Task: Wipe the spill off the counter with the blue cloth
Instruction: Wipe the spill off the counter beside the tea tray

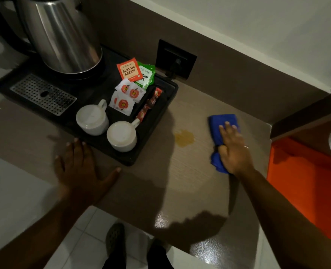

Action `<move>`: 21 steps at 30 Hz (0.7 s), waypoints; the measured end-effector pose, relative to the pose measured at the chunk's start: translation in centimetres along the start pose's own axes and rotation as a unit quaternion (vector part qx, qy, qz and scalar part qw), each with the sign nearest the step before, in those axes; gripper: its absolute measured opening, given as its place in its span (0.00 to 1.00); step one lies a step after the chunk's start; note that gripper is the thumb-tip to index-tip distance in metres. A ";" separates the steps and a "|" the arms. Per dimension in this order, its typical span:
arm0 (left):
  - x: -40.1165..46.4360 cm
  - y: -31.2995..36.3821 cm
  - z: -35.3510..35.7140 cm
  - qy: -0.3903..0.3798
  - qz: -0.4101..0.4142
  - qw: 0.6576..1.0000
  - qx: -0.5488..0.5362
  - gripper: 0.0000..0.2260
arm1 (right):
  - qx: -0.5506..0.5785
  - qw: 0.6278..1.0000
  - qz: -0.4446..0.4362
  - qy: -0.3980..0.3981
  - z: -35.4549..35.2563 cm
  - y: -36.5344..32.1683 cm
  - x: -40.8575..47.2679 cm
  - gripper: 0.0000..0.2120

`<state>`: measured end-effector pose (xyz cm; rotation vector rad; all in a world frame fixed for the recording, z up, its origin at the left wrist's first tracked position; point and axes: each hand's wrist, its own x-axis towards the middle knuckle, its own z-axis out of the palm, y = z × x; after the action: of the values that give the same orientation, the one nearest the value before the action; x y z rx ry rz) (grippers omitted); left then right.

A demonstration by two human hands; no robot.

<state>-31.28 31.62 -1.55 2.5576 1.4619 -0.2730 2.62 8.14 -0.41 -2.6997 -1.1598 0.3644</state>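
Spill (184, 138) unwiped on bench (189, 181); right hand (231, 146) pressed flat on blue cloth (222, 125), whose sideways sweep risks smearing liquid toward tray (151, 152)

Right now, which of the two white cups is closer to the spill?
The white cup nearer the counter's front edge, at the tray's front corner. The other cup sits farther left, away from the yellowish spill.

hotel room: kettle (59, 33), tea sachets (127, 70), cups (92, 119) on tray (153, 133).
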 end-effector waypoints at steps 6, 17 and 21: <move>0.4 -0.4 0.7 0.015 0.012 1.000 -0.005 0.56 | -0.028 0.956 0.279 0.085 -0.2 1.1 4.7 0.31; 0.5 -1.0 0.8 0.023 0.013 1.000 -0.001 0.54 | -0.021 0.997 -0.072 -0.035 1.7 -5.8 7.3 0.32; 0.4 -0.3 0.4 0.016 0.012 1.000 0.010 0.55 | 0.011 0.998 0.054 0.037 -0.3 2.8 3.1 0.31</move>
<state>-31.35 31.95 -2.03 2.6051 1.4443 -0.2454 6.68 8.51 -1.31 -2.7390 -0.9885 0.2887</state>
